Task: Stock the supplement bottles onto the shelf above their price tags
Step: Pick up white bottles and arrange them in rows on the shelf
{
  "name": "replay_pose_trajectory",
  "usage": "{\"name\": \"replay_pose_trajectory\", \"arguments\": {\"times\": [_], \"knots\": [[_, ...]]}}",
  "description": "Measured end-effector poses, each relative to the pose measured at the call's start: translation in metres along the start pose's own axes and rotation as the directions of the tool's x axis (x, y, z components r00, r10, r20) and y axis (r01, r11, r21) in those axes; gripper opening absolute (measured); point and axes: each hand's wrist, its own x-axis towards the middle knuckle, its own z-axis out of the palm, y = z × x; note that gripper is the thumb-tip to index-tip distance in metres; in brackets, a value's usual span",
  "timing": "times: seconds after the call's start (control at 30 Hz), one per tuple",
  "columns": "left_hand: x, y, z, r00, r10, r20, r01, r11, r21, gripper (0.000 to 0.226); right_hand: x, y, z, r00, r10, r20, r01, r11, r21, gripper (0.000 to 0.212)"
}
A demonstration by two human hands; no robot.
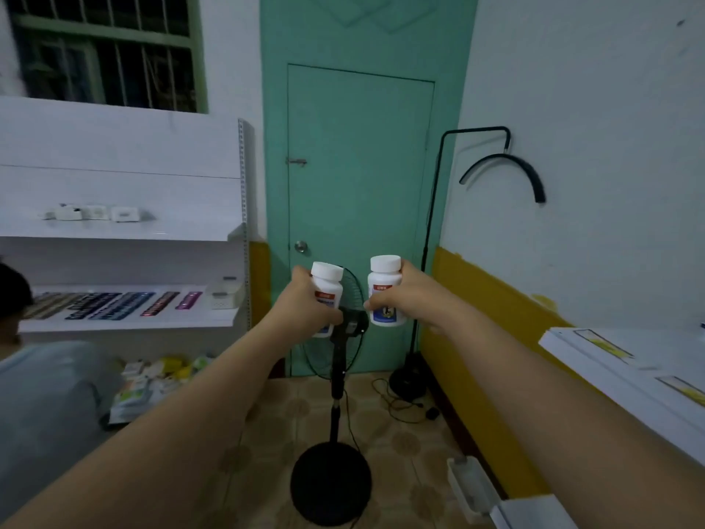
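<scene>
forearms (183, 421) stretch forward. left hand (305, 299) grasps the capped left bottle (327, 285); right hand (409, 295) grasps the capped right bottle (385, 283). contents hidden.

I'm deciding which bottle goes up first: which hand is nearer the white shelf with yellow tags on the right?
Right. The right hand, holding a bottle, is left of the shelf; the left hand, holding a second bottle, is farther left, beyond the right hand.
</scene>
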Motion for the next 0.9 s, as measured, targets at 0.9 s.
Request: {"name": "replay_pose_trajectory", "arguments": {"times": [0.9], "knots": [[-0.049, 0.268, 0.407, 0.203, 0.672, 0.712, -0.268, 0.738, -0.619, 0.063, -0.246, 0.134, -0.307, 0.126, 0.354, -0.927, -0.603, 0.769, 0.212, 0.064]]}}
